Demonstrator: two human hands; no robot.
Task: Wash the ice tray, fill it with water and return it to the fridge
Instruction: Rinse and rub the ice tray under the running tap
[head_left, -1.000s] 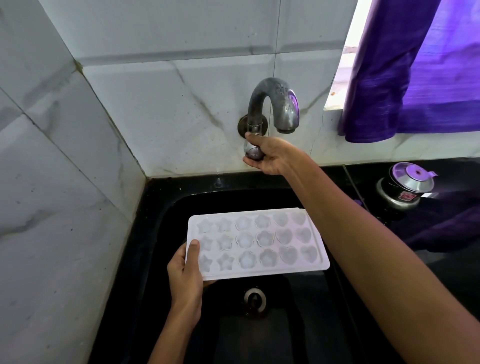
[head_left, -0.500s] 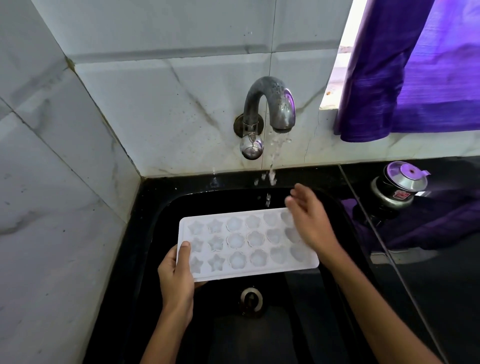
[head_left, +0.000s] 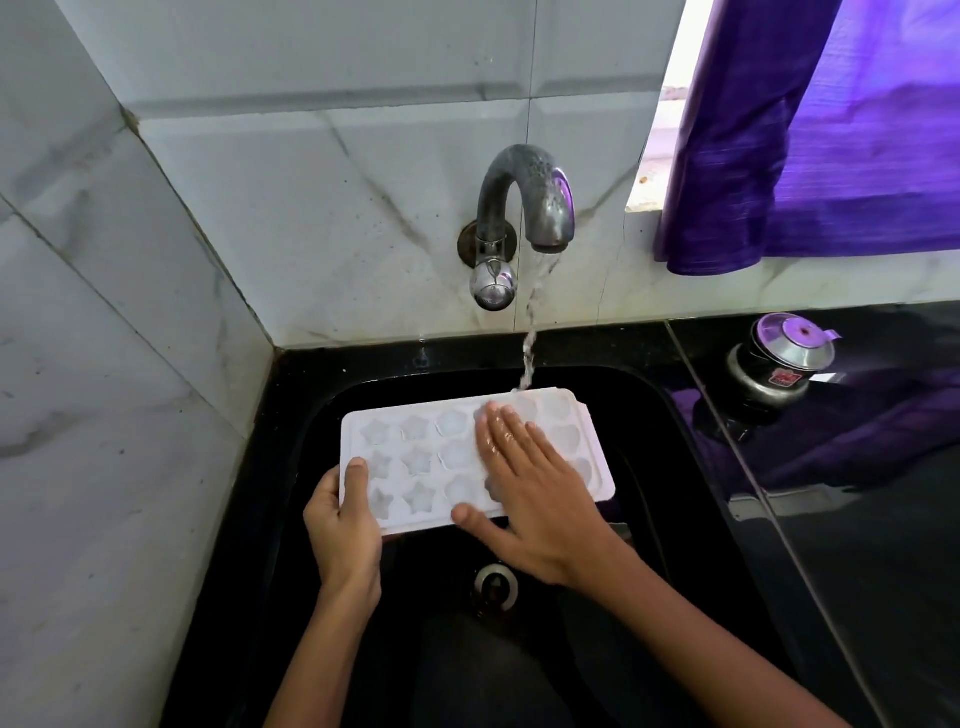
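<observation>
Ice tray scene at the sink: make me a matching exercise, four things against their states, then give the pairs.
Things:
1. ice tray
2. tap
3. left hand
4. right hand

States:
A. lies flat on the tray, fingers straight
B. runs water
C. grips the tray's left end
D. held over the black sink, under the stream

Pairs: 1-D, 2-B, 3-C, 4-A

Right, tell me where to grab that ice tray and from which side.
Grip the ice tray by its flat rim at the short left end, coming from the left, as the left hand does: thumb on top, fingers under. The rim is bare there, the moulds stay clear, the right hand lies flat over the middle, and the water lands at the far right.
</observation>
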